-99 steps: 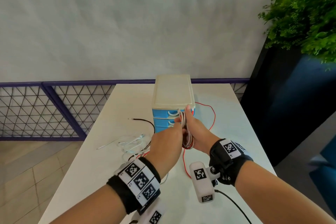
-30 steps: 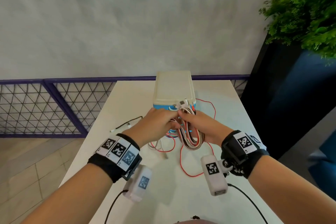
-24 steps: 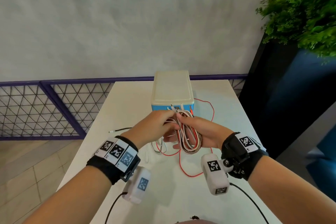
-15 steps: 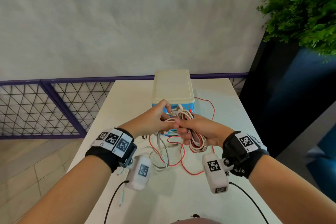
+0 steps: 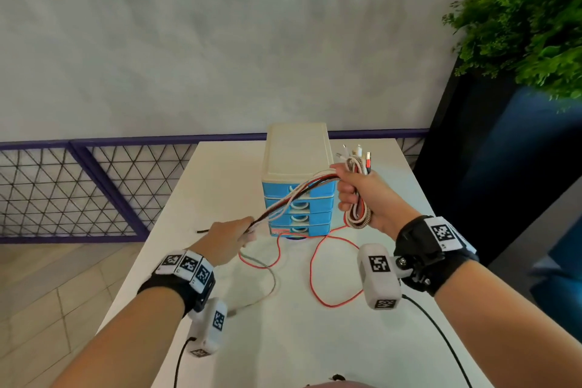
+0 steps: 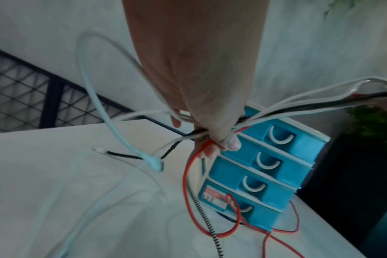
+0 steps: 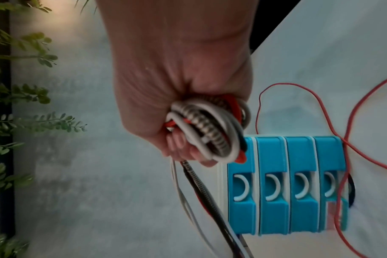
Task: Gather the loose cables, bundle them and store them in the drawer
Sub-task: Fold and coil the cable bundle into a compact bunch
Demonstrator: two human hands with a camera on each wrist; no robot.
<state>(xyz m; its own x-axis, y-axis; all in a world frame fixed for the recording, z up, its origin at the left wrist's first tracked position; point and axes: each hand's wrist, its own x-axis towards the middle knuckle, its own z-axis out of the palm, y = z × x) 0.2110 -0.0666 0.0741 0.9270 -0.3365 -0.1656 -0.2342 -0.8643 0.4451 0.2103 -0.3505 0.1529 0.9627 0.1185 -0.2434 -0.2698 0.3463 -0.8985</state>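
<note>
My right hand (image 5: 356, 195) grips a coiled bundle of white, red and braided cables (image 5: 357, 214) (image 7: 210, 129), held up beside the top right of the blue drawer unit (image 5: 297, 198); several plugs (image 5: 357, 154) stick up above the fist. The strands (image 5: 293, 198) run taut down-left across the drawer fronts to my left hand (image 5: 234, 235), which pinches them (image 6: 212, 134) low over the white table (image 5: 220, 173). Loose red cable (image 5: 315, 274) and a braided cable (image 5: 272, 283) trail on the table. All drawers (image 7: 287, 185) are closed.
A black cable end (image 5: 203, 231) lies left of my left hand. A pale blue cable (image 6: 95, 97) loops in the air by that wrist. A dark planter with a green plant (image 5: 529, 28) stands right of the table; a purple mesh railing (image 5: 78, 186) runs behind left.
The hands, close together in front of the drawers before, have pulled apart: the right hand rose to the right with the coil, the left slid down-left along the strands, drawing them taut.
</note>
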